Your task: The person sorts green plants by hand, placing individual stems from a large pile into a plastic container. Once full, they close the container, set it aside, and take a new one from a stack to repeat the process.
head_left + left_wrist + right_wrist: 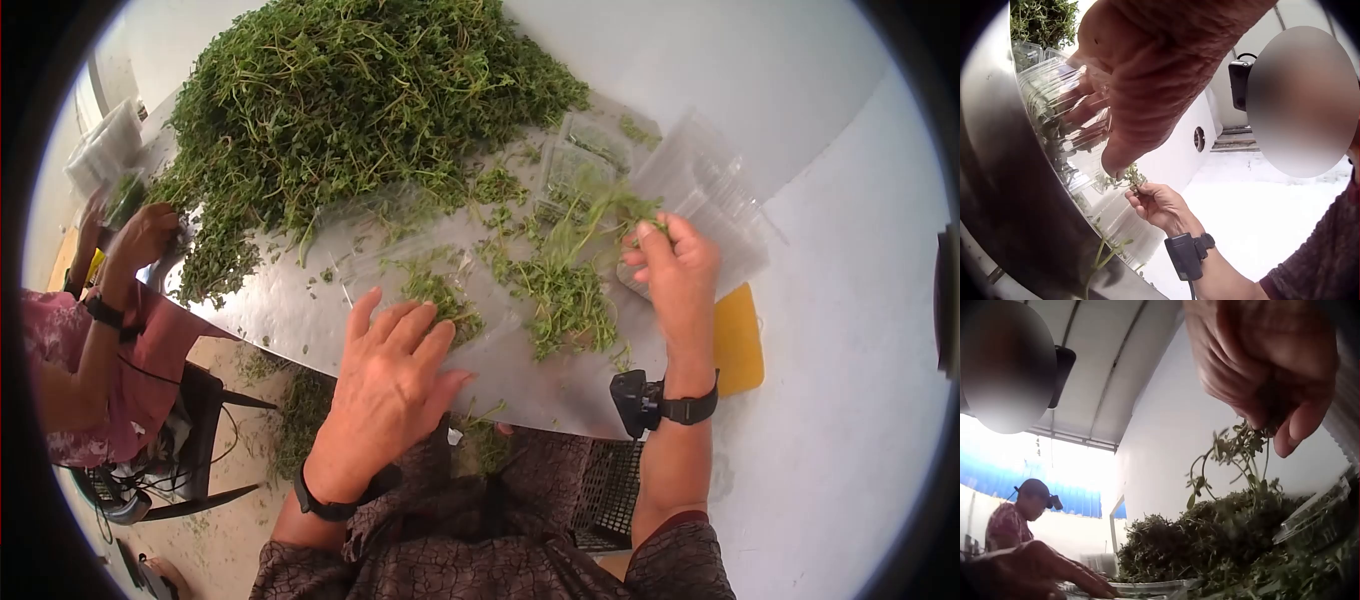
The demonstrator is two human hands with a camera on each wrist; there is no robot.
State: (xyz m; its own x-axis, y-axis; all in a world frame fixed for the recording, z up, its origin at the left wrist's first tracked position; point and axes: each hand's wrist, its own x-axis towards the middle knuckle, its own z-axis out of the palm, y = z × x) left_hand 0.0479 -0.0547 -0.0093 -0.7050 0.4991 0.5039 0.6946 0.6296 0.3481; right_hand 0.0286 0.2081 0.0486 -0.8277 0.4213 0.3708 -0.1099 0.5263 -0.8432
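Note:
My right hand (pixel 680 275) is raised over the right part of the metal table (pixel 630 385) and pinches a few leafy green sprigs (pixel 1241 447) between thumb and fingers. The sprigs trail leftward in the head view. My left hand (pixel 388 385) reaches over the near edge with fingers extended, at a clear plastic clamshell box (pixel 1054 94). Its fingertips are right at the box, beside the greens (pixel 445 305) lying in it. The hinged lid (pixel 375 230) lies open toward the pile. Between my hands is a loose heap of picked sprigs (pixel 565 300).
A large pile of greens (pixel 350 110) covers the back of the table. Clear boxes with greens (pixel 578 165) and a stack of clear boxes (pixel 705 195) stand at the right, above a yellow board (pixel 738 340). Another person (pixel 100 370) works at the left. A black crate (pixel 608 490) is below.

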